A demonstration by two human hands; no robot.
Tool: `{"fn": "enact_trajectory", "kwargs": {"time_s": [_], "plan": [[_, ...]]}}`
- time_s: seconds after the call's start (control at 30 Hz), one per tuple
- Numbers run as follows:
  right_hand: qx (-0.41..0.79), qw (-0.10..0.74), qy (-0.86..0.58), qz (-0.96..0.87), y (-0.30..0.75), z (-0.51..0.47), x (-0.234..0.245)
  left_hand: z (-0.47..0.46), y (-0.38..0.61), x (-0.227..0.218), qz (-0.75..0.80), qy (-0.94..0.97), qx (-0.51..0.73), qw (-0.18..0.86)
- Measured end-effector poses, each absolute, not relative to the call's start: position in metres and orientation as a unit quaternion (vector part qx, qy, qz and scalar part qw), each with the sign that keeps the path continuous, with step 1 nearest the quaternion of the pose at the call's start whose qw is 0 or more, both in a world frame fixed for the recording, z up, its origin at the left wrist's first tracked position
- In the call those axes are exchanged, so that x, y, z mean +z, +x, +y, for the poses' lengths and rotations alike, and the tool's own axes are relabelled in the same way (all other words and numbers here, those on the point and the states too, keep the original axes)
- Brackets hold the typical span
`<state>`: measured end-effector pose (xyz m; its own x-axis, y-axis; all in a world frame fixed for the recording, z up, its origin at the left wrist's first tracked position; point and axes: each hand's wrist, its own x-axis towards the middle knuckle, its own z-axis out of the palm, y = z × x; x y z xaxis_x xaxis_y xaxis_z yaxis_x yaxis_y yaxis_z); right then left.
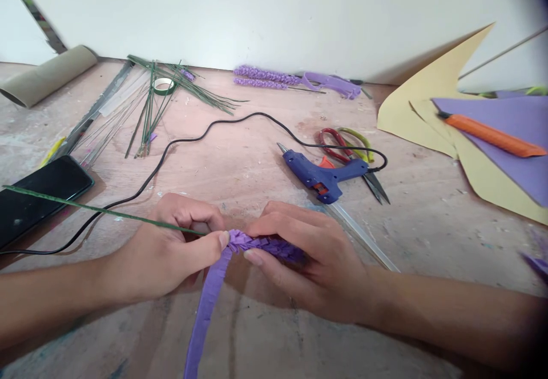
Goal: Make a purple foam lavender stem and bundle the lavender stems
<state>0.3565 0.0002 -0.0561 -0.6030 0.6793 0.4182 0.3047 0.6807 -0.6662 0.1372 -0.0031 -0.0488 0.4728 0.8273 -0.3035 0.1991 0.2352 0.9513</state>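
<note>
My left hand (pixel 184 248) pinches a green wire stem (pixel 107 212) at the spot where a purple paper strip (pixel 209 299) meets it. The stem runs out to the left, over the phone, and the strip's loose end hangs toward the front edge of the picture. Around the stem's right part the strip is wound into a fringed purple paper flower spike (pixel 257 243). My right hand (pixel 308 253) is closed around this spike, thumb below and fingers above, hiding part of its right end.
A blue glue gun (pixel 317 170) with its black cord (pixel 214 122) lies beyond my right hand, next to scissors (pixel 372 179). Finished purple spikes (pixel 265 76), green wires (pixel 148 116), tape (pixel 164 87), a phone (pixel 55 188), cardboard tube (pixel 51 76) and orange cutter (pixel 492 133) lie around.
</note>
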Motion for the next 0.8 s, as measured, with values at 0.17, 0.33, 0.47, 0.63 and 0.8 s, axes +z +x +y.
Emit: {"fn": "enact_trajectory", "kwargs": {"time_s": [0.17,0.33,0.47,0.63,0.8], "plan": [[0.276,0.329,-0.298,-0.852,0.360,0.001,-0.051,-0.003,0.136,-0.051,0.417,0.547,0.266,0.676],[0.252,0.276,-0.277,-0.885,0.373,0.014,-0.032,-0.004,0.133,-0.055,0.383,0.510,0.270,0.721],[0.113,0.226,-0.356,-0.900,0.410,0.043,-0.016,-0.005,0.134,-0.057,0.387,0.500,0.291,0.718],[0.039,0.033,-0.410,-0.911,0.467,0.080,-0.019,-0.005,0.135,-0.060,0.413,0.491,0.296,0.707],[0.033,0.092,-0.358,-0.928,0.479,0.084,-0.036,-0.004,0.135,-0.061,0.447,0.499,0.316,0.672]]}}
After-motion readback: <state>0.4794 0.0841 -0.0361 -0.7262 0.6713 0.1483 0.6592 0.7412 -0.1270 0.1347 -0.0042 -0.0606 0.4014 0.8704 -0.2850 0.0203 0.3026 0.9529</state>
